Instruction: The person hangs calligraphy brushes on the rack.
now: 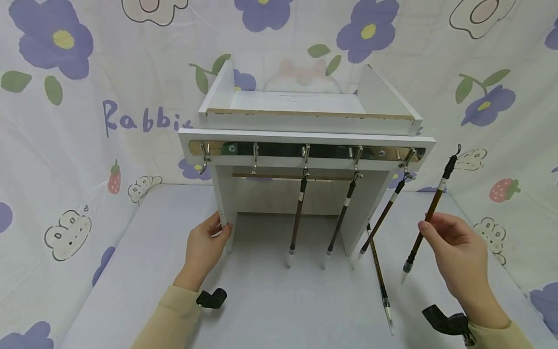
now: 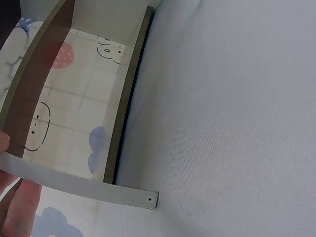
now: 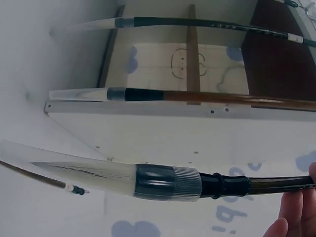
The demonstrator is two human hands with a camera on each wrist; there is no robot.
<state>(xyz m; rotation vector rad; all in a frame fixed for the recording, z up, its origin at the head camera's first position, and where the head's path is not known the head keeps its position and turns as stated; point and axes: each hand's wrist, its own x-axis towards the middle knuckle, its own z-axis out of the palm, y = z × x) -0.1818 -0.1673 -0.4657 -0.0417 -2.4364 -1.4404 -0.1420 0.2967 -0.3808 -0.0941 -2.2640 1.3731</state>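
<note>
My right hand [image 1: 462, 254] pinches a calligraphy brush [image 1: 436, 196] by its brown handle, to the right of a white wooden shelf [image 1: 305, 135]. The brush tilts, hanging loop up; in the right wrist view its pale bristles [image 3: 94, 173] show inside a clear cap. With thumb and fingers my left hand [image 1: 205, 252] grips the front edge of the shelf's left side panel [image 2: 74, 182]. Several metal hooks line the rail [image 1: 279, 150]. Three brushes hang there: one from the middle hook [image 1: 306, 157], the others from the two hooks to its right. The two left hooks hold nothing.
Another capped brush [image 1: 378, 266] lies on the white tabletop [image 1: 279, 305], right of the shelf. An open-topped tray section [image 1: 305, 123] forms the shelf's top. Behind stands a flower-patterned cloth [image 1: 144, 72]. Black camera mounts [image 1: 212, 298] sit at both wrists.
</note>
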